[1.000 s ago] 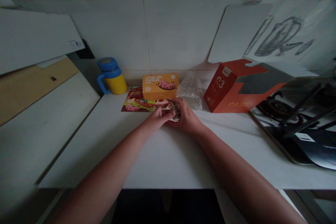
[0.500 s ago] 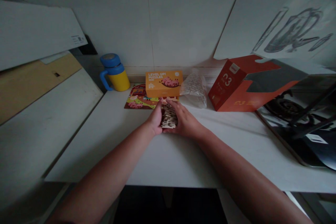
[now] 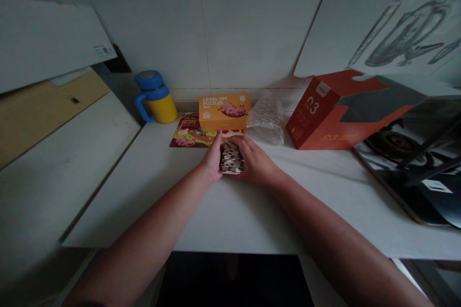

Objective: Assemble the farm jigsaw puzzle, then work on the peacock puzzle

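A small stack of puzzle pieces [image 3: 231, 158] stands on the white counter [image 3: 230, 211], clasped from both sides. My left hand [image 3: 213, 160] presses flat against its left side and my right hand [image 3: 254, 161] curls round its right side and far end. Just beyond the stack lies a colourful puzzle picture sheet [image 3: 187, 135], with an orange puzzle box [image 3: 224, 112] standing on its far part.
A yellow mug with a blue lid [image 3: 155, 98] stands at the back left. A crumpled clear plastic bag [image 3: 267, 116] lies beside a large red carton [image 3: 338, 109]. A gas hob [image 3: 418, 163] fills the right. White boards lean on the tiled wall.
My hands shifted from fumbling with the pieces to squeezing them into a neat stack between both palms. The camera tipped slightly upward.
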The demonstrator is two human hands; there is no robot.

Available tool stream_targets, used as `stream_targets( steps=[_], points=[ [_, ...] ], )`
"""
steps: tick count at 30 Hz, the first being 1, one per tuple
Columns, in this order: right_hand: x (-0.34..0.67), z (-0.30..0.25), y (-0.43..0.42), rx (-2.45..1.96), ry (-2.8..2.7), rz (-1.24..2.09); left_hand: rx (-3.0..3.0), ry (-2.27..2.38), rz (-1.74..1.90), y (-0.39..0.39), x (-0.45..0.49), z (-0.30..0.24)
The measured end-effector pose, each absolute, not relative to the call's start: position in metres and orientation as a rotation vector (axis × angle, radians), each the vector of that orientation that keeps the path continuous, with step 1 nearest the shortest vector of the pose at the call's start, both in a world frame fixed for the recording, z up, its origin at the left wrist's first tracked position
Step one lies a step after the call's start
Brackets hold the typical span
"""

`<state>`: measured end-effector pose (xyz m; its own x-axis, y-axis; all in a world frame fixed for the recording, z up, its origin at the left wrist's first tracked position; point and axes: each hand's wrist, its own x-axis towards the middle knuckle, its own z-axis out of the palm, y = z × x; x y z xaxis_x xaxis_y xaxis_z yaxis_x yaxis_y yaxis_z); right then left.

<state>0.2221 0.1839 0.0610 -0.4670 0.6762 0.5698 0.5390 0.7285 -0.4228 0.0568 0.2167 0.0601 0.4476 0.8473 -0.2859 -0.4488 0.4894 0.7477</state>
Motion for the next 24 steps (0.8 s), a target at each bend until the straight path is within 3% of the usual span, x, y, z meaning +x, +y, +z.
stream_targets(
  steps=[9, 24],
  points=[
    [0.224, 0.061, 0.187, -1.088, -2.206, 0.064, 1.164, 0.801, 1.078, 0.212, 0.059, 0.045],
    [0.227, 0.064, 0.187, -0.908, -2.16, 0.07, 1.097, 0.744, 1.175, 0.209, 0.065, 0.052]
  ],
)
